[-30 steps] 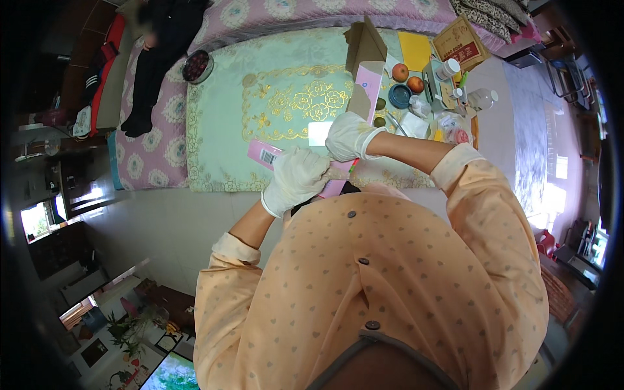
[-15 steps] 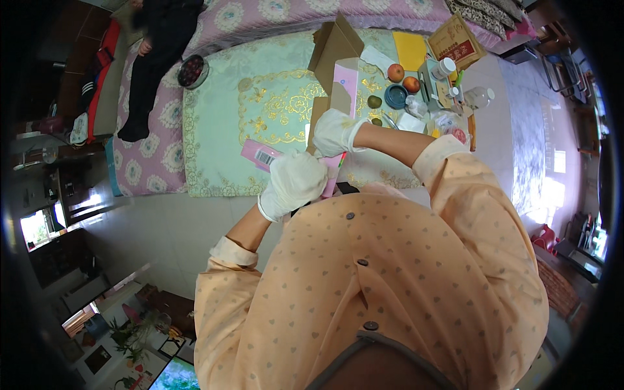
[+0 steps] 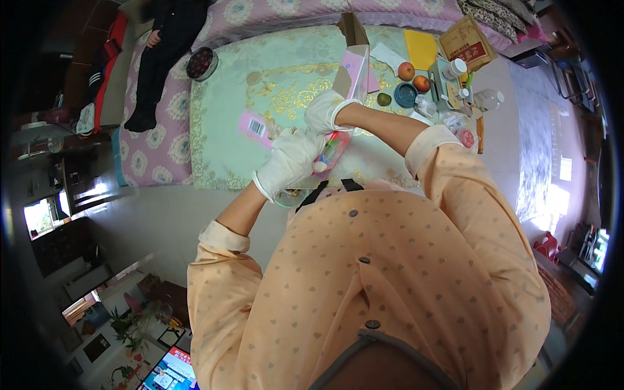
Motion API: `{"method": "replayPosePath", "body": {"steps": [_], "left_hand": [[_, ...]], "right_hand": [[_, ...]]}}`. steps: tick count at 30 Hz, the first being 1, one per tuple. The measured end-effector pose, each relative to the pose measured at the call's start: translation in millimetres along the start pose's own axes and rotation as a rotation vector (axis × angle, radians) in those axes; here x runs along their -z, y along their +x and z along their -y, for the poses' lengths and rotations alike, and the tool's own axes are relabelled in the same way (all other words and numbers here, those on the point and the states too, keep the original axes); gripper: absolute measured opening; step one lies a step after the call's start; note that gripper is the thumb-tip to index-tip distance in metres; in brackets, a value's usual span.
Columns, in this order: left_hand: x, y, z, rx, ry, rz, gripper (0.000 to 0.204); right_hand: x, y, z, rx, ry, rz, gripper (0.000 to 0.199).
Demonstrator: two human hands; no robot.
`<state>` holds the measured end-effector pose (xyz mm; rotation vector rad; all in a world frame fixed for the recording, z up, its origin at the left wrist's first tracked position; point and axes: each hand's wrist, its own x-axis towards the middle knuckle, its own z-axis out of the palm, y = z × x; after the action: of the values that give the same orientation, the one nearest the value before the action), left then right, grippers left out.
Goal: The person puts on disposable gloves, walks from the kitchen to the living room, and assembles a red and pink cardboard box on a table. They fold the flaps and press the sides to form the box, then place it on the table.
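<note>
Over the near edge of the table, both my gloved hands grip a pink cardboard box (image 3: 357, 67) with brown inner sides. My left hand (image 3: 291, 156), in a white glove, is closed on its near part; a pink flap with a barcode (image 3: 254, 127) sticks out beyond that hand. My right hand (image 3: 327, 112), also gloved in white, is closed around the middle of the box. Between and below the hands shows a colourful printed face of it. The open brown flap stands up at the far end. My fingertips are partly hidden behind the gloves and card.
A green tablecloth (image 3: 227, 153) with gold patterns covers the table. To the right are apples (image 3: 414, 77), a green fruit (image 3: 384, 99), a blue round dish (image 3: 406, 95), bottles (image 3: 489, 99) and a yellow sheet (image 3: 420, 49). A bowl of dark fruit (image 3: 201, 64) stands left, beside a seated person's legs (image 3: 151, 91).
The box has turned in my hands: its wide brown flap now shows narrower, and more of the printed face is visible. My right hand has moved slightly up and left.
</note>
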<state>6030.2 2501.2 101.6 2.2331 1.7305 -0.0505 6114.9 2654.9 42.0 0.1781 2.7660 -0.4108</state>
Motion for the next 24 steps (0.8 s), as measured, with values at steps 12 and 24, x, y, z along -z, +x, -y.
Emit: {"method": "replayPosePath", "body": {"steps": [12, 24], "left_hand": [[-43, 0, 9, -0.089, -0.085, -0.289, 0.025], [-48, -4, 20, -0.134, -0.05, -0.421, 0.022]], "right_hand": [[19, 25, 14, -0.099, 0.021, 0.438, 0.054], [1, 17, 10, -0.065, 0.06, -0.045, 0.024]]}}
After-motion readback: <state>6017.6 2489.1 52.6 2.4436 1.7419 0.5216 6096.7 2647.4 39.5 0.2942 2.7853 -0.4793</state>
